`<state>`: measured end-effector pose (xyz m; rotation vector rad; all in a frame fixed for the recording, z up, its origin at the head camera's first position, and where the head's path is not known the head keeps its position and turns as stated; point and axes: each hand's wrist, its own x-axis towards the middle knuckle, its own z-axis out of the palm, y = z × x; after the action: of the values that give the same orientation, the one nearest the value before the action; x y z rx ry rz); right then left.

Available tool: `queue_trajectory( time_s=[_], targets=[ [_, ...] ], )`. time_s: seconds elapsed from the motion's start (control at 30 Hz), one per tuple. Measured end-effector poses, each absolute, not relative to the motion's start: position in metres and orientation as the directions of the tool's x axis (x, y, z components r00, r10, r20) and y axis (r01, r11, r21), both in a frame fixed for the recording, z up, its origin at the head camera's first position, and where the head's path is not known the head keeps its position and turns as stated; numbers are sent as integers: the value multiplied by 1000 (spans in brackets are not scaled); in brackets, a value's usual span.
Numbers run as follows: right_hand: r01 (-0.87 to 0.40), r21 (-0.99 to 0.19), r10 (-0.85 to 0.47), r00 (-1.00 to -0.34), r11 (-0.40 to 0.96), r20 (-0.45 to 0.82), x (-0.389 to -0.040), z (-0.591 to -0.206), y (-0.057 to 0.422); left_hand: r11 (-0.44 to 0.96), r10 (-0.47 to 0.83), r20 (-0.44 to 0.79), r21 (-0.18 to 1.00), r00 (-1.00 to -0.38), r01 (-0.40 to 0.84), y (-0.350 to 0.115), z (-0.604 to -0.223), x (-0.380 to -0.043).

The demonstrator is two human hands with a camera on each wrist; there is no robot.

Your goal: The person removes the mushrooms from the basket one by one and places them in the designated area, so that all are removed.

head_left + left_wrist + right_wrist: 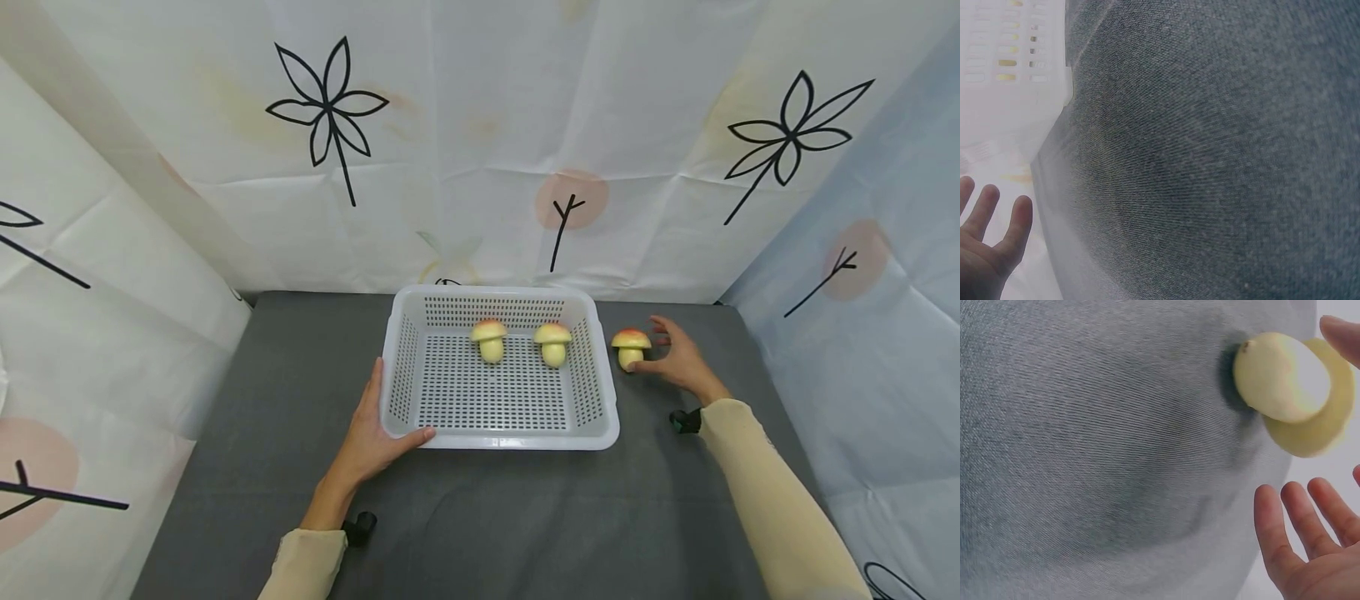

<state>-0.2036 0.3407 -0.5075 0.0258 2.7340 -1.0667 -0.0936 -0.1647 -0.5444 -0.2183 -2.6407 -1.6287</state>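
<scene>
A white perforated basket (491, 442) stands on the grey cloth, with two toy mushrooms inside: one toy mushroom (491, 349) near the middle, another mushroom (553, 353) to its right. My left hand (372, 442) is at the basket's front left corner, its thumb along the front rim and its fingers extended up the left side. Outside the basket, to the right, a third toy mushroom (628, 340) with a red-yellow cap and pale stem is by my right hand (677, 361). In the right wrist view the fingers are spread apart from this mushroom (1282, 378), with the thumb near its cap.
The grey cloth (480, 525) covers the table, stretching in front of the basket and to both sides. White printed curtains (465, 150) hang behind the table and on its left and right. Dark bands sit on both wrists.
</scene>
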Motion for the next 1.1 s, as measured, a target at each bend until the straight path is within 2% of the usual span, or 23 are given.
queue_trajectory(
  time_s=[0.3,0.57,0.9,1.1],
  targets=[
    [28,-658,-75,-989,752,-127,-199,-489,340,446,107,98,885,-989,136,-164,-545,-94],
    [-78,-666,-123,-992,742,-21,-191,-467,331,460,101,89,879,-991,126,-164,-544,-94],
    [-189,-700,-174,-980,689,94,-187,-444,305,465,100,100,875,-990,135,-164,-544,-94],
    [-200,-722,-186,-977,663,101,-187,-436,284,464,100,95,876,-990,131,-164,-544,-93]
  ],
)
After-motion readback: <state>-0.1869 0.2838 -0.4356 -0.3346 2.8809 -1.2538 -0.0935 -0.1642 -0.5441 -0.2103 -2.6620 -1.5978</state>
